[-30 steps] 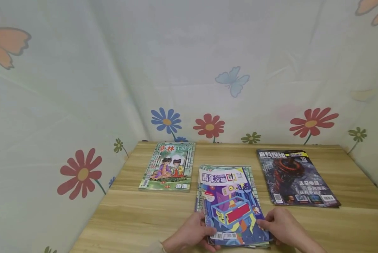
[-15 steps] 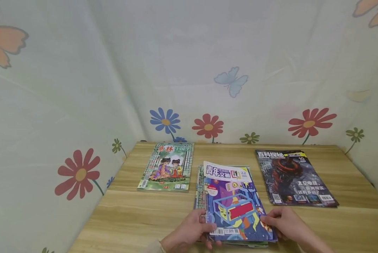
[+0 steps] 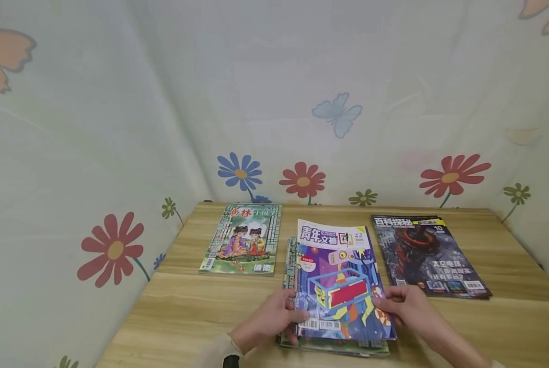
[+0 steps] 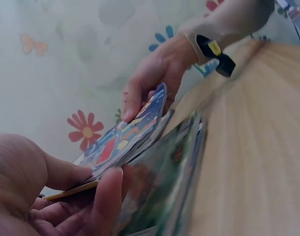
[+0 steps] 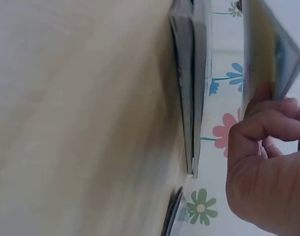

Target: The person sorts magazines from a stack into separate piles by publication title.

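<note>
Both hands hold a purple magazine (image 3: 338,255) with a colourful cover, raised a little above a pile of green-covered magazines (image 3: 338,346). My left hand (image 3: 274,313) pinches its left edge, thumb on the cover and fingers beneath. At the opposite edge my right hand (image 3: 412,309) grips it between thumb and fingers. In the left wrist view the purple magazine (image 4: 121,137) is tilted and apart from the green pile (image 4: 164,167). The right wrist view shows a gap between the pile's edges (image 5: 191,88) and the lifted magazine (image 5: 260,54).
A green magazine (image 3: 242,240) with two cartoon figures lies at the back left of the wooden table (image 3: 187,306). Dark magazines (image 3: 430,258) lie stacked at the right. A flower-printed curtain (image 3: 265,102) stands behind the table and along its left side.
The purple magazine has risen off the pile and moved slightly away from me, both hands going with it. More of the green pile shows below it. The other magazines have stayed in place.
</note>
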Tool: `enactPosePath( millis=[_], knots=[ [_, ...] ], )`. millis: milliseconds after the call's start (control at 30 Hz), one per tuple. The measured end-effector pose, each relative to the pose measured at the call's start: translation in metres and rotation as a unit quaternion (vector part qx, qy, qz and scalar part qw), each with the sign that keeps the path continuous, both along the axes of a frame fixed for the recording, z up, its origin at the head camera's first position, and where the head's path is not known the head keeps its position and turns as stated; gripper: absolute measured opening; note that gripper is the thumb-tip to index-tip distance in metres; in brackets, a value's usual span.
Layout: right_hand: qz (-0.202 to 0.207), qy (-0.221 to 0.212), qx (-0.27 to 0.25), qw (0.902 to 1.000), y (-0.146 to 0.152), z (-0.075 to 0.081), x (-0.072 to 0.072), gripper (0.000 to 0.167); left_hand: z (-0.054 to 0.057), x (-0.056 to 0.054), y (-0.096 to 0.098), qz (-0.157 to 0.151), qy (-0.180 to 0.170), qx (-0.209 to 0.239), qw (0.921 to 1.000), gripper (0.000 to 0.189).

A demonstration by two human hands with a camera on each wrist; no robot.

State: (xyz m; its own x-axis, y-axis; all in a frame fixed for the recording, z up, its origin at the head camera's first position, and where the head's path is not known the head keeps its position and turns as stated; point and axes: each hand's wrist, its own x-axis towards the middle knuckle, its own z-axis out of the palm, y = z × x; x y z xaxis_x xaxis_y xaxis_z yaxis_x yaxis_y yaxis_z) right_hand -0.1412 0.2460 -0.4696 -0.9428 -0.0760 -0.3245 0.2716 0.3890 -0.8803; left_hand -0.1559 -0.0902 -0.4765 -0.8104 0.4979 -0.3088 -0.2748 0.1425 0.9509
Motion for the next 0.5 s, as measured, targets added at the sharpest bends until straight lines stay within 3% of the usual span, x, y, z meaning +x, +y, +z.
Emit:
enactPosePath(
  millis=[233, 333, 433, 500],
  knots=[
    [-0.012, 0.033, 0.020, 0.9992, -0.009, 0.009, -0.033, 0.022, 0.009, -0.037, -0.002, 0.018, 0.081, -0.102, 0.9913, 0.056],
    [-0.001, 0.048, 0.038, 0.9982, -0.011, 0.011, -0.050, 0.024, 0.009, -0.057, -0.002, 0.035, 0.112, -0.136, 0.9838, 0.045],
    [0.005, 0.054, 0.060, 0.9968, -0.013, 0.012, -0.068, 0.030, 0.008, -0.076, -0.001, 0.041, 0.131, -0.158, 0.9780, 0.019],
    [0.009, 0.055, 0.074, 0.9957, -0.015, 0.011, -0.079, 0.034, 0.007, -0.089, 0.000, 0.043, 0.139, -0.178, 0.9733, 0.026]
  ],
)
